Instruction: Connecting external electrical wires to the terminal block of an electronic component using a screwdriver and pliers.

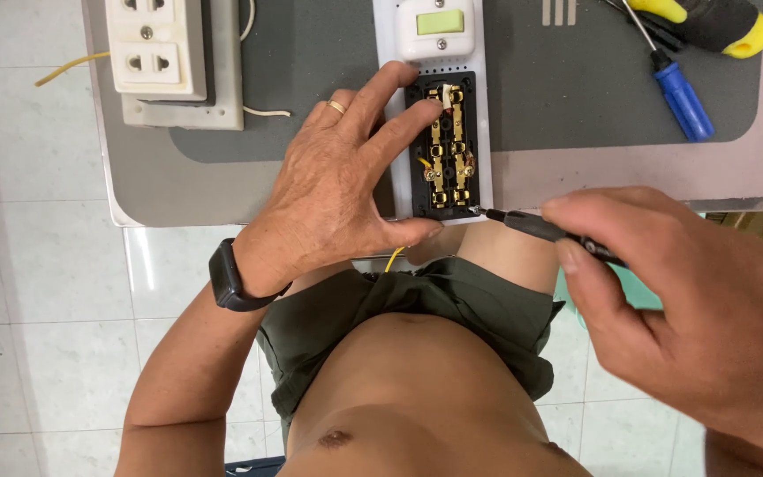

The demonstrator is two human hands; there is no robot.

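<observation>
Nearest the camera, the right hand grips a dark screwdriver, its tip touching the lower right corner of the open socket strip. The left hand presses on that strip, fingers spread, thumb along its lower edge. The strip lies on a grey stool. Farther off rest a white double socket and a blue-handled screwdriver.

The left hand spreads flat, fingers splayed (a ring on one), wrist bent inward; the right hand closes in a pinching grip, thumb over forefinger.
</observation>
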